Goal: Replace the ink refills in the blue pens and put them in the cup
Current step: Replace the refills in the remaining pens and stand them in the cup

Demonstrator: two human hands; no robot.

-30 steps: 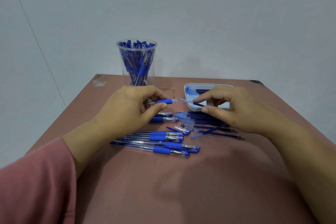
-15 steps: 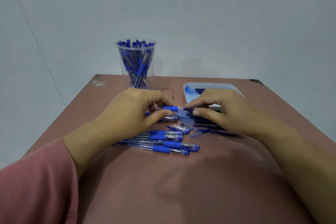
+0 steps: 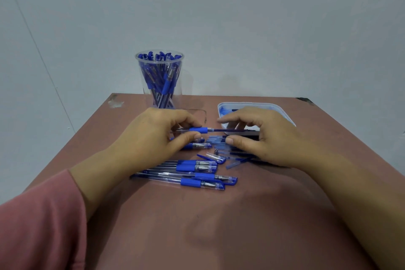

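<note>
Reddish-brown bench [image 3: 219,226], matte, with a chipped patch at the far left corner. Plain grey-white wall behind; wall seam runs down at left.

Clear cup [image 3: 159,79] stands upright at the far edge, left of centre, packed with blue pens. White tray [image 3: 285,114] sits far right, holding blue parts, partly hidden by the right hand.

Left hand [image 3: 153,136] pinches a pen barrel [image 3: 198,130] by its blue grip, thumb below, fingers above, barrel lying level above the bench. Right hand [image 3: 258,138] is closed on a dark refill [image 3: 232,130], whose tip meets the barrel's open end. Hands near each other, not touching.

Loose pens [image 3: 190,171] lie in a row near the left wrist, caps pointing right. More refills [image 3: 238,158] and a small metal tip [image 3: 216,151] lie under and just beside the right hand.
</note>
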